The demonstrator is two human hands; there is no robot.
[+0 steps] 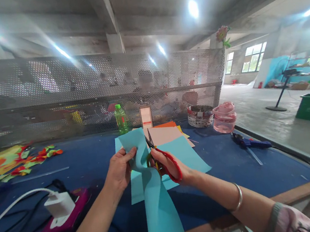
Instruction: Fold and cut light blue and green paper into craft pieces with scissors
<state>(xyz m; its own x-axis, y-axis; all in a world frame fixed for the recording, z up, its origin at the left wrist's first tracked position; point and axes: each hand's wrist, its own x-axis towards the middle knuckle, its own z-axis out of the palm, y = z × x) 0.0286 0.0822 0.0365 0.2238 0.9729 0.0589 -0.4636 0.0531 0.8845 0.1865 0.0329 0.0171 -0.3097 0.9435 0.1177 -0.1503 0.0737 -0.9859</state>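
Note:
My left hand pinches a light blue paper sheet held up above the blue table; the sheet curls down past the table's front edge. My right hand grips red-handled scissors, whose dark blades point up and left into the top of the sheet. Under my hands more sheets lie flat: another light blue sheet, a pinkish sheet and an orange sheet.
A green bottle, a woven basket and a pink container stand at the back by a perforated metal screen. A blue glue gun lies right. A white charger, cables and coloured paper scraps lie left.

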